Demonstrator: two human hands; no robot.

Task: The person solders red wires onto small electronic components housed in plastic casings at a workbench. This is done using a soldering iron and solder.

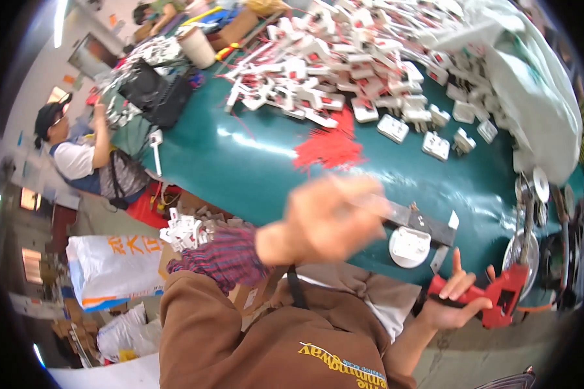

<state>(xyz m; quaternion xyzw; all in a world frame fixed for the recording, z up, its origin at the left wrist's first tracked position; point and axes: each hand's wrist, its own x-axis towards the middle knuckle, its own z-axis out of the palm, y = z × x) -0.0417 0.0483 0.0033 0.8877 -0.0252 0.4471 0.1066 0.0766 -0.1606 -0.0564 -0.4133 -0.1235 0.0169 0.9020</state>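
Note:
My right hand (pixel 457 298) is at the lower right, wrapped round the handle of a red pistol-shaped hand tool (pixel 505 298). One finger sticks up off the grip. My left hand (pixel 334 217) hovers over the table's near edge, smeared by motion, so its fingers and anything in them cannot be made out. Between the two hands, a white plastic socket piece (pixel 411 245) rests on a round white disc (pixel 401 262). A dark metal bar (pixel 425 224) lies just behind it, close to my left fingertips.
White plug and socket parts with red wires (pixel 344 58) are heaped across the far side of the green table (pixel 220 152). Loose red wires (pixel 331 146) lie before them. A pale sack (pixel 532 84) and spools (pixel 540 185) stand right. Another person (pixel 78 152) sits at left.

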